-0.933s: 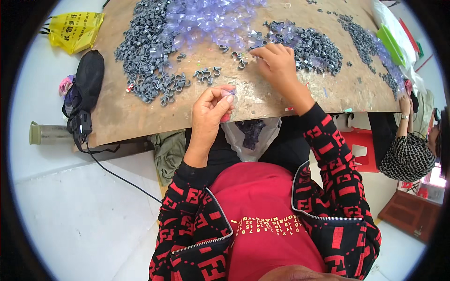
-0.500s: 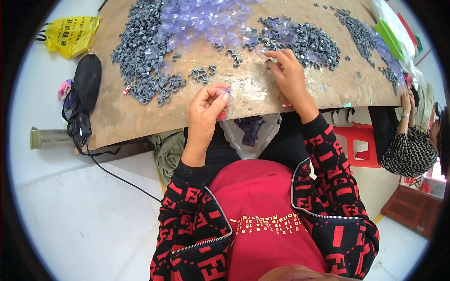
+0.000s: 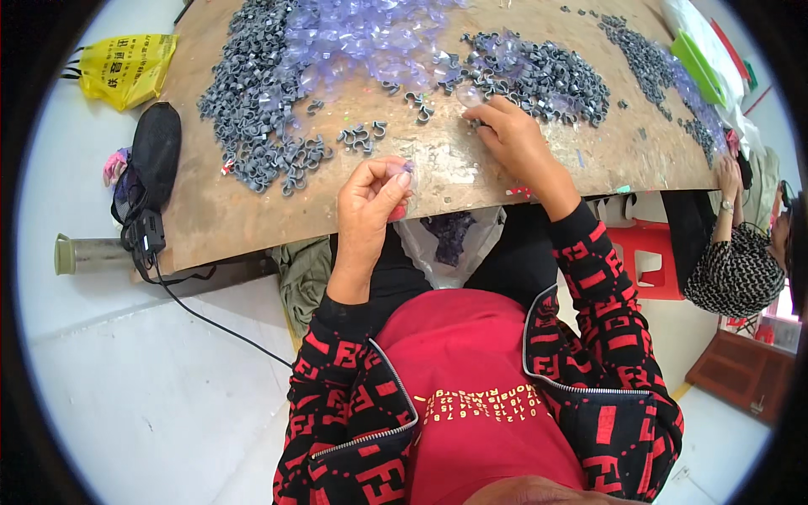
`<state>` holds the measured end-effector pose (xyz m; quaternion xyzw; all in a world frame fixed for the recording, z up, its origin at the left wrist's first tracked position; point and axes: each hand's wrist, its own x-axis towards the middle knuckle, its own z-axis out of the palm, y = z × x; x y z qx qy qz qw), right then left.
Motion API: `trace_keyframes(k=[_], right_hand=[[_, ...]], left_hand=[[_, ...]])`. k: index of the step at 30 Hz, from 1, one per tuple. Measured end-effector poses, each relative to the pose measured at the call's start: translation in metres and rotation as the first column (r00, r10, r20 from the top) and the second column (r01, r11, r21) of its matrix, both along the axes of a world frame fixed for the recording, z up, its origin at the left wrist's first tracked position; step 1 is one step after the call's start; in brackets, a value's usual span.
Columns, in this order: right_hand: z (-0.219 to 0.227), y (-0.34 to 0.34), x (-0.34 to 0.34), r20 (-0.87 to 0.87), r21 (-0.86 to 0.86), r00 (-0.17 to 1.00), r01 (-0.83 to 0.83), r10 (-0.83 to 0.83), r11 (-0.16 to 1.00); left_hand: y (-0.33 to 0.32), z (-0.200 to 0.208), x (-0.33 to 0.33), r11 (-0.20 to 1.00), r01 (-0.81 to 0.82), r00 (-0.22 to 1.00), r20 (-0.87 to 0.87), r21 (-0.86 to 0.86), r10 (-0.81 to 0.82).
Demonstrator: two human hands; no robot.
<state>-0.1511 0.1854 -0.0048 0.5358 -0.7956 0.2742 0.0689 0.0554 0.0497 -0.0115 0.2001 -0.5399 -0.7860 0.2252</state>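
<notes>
Grey clips (image 3: 252,105), purple pieces (image 3: 362,42) beyond hands (image 3: 368,198); yellow bag (image 3: 128,71) left.

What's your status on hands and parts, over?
Left hand pinches a translucent purplish piece. Right hand beside the near edge of a grey clip pile, grip unclear. Loose grey clips ahead of left hand.

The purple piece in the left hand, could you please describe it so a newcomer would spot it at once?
Find the brown table, then the left hand at its near edge. It pinches a small purple piece, mostly hidden. Unlike the purple heap farther back, this piece is held.
</notes>
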Motion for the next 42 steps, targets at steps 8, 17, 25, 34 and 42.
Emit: trace_keyframes(k=[8,17,25,34,42], right_hand=[[0.014,0.018,0.043,0.894,-0.346,0.382,0.257,0.234,0.902],[0.023,0.020,0.078,0.781,-0.400,0.580,0.180,0.231,0.899],[0.028,0.029,0.076,0.853,-0.479,0.375,0.290,0.362,0.829],[0.021,0.028,0.085,0.879,-0.476,0.128,0.302,0.459,0.826],[0.024,0.034,0.082,0.798,-0.352,0.559,0.126,0.227,0.928]], left_hand=[[0.029,0.015,-0.009,0.976,0.105,0.986,-0.145,0.188,-0.078],[0.042,0.017,-0.018,0.946,0.180,0.967,-0.224,0.270,-0.120],[0.047,0.027,-0.019,0.951,0.169,0.966,-0.233,0.259,-0.108],[0.047,0.016,-0.017,0.934,0.254,0.954,-0.225,0.252,-0.199],[0.045,0.014,-0.015,0.912,0.243,0.956,-0.240,0.331,-0.168]])
